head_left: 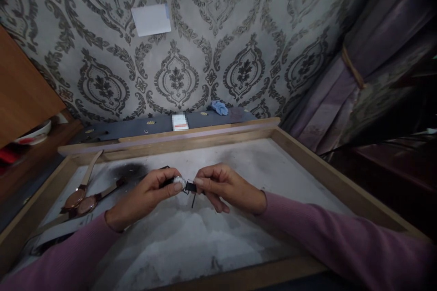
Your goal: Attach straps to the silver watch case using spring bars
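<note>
A small silver watch point(179, 183) with a black strap point(191, 187) is held up above the white bottom of a wooden-framed tray point(239, 127). My left hand point(146, 195) pinches the watch case between thumb and fingers. On the other side, my right hand point(230, 187) grips the black strap close to the case, its lower fingers hanging loosely below. A thin dark piece hangs under the strap; what it is cannot be made out. At the tray's left side lie a large brown watch point(75, 198) and a smaller one point(87, 205) beside it.
Pale straps point(61, 235) lie near my left sleeve. Behind the tray, a blue crumpled cloth point(219, 107) and a small white box point(180, 122) rest on a dark surface. A bowl point(36, 134) stands on a shelf at left; a purple curtain point(327, 95) hangs at right.
</note>
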The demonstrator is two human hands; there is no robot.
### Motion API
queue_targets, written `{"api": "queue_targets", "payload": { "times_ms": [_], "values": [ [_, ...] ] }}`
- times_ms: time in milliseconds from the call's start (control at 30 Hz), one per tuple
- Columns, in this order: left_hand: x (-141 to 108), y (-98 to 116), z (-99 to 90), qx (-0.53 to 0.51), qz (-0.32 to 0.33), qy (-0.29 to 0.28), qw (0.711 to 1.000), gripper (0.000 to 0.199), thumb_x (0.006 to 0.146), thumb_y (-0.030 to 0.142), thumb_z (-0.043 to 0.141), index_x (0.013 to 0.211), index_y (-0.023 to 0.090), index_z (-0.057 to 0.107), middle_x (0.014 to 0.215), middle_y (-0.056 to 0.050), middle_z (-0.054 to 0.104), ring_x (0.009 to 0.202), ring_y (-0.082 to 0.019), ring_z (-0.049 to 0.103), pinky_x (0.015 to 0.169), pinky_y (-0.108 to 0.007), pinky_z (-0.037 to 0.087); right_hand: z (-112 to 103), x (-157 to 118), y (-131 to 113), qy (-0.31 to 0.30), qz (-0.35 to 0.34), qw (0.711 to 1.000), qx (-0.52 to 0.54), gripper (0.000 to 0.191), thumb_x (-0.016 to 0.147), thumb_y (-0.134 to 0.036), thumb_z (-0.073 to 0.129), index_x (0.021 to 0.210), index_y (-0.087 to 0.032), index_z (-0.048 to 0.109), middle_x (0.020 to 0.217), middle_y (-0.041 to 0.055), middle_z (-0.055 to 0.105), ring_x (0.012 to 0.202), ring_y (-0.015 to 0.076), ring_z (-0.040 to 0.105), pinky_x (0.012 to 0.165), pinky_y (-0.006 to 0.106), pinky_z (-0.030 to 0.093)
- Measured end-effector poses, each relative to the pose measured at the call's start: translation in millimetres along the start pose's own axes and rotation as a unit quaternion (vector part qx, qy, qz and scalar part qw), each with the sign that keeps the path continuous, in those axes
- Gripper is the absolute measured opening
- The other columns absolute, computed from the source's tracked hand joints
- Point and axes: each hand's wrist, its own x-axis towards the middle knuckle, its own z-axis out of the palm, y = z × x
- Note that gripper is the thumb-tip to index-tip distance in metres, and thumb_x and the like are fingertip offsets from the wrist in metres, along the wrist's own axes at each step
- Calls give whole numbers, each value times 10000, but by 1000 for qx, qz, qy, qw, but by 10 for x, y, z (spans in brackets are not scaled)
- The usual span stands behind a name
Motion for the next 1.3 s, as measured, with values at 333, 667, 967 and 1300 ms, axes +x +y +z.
{"api": "queue_targets", "payload": {
  "times_ms": [333, 667, 967, 1300],
  "values": [
    [5, -69, -8, -14, 0, -2, 1000, 228, 887, 383, 541, 829, 167, 583, 832, -2, 538, 786, -158, 456, 730, -273, 348, -3, 1, -2, -4, 13, 1000, -4, 364, 779, -486, 645, 714, -136, 572, 371, -69, 527, 268, 43, 396, 300, 154, 268],
    [6, -56, -5, -5, -3, -4, 1000, 238, 883, 394, 540, 843, 165, 592, 806, 2, 506, 784, -159, 442, 715, -270, 340, -14, 3, 8, -8, 20, 1000, 3, 377, 767, -499, 655, 709, -137, 568, 382, -62, 542, 278, 46, 424, 304, 151, 290],
    [8, -62, 10, 25, 4, -15, 1000, 255, 876, 419, 541, 858, 174, 605, 769, 5, 497, 753, -162, 432, 687, -263, 347, -15, 10, 22, -28, 33, 999, 5, 378, 758, -497, 667, 708, -140, 554, 407, -54, 568, 287, 45, 426, 325, 158, 331],
    [14, -65, 46, -9, -6, -8, 1000, 272, 863, 430, 549, 815, 165, 580, 749, 10, 481, 739, -157, 424, 687, -269, 337, -32, -16, -7, -24, 38, 999, -16, 373, 761, -494, 666, 737, -133, 571, 412, -49, 567, 298, 52, 441, 333, 158, 350]
  ]
}}
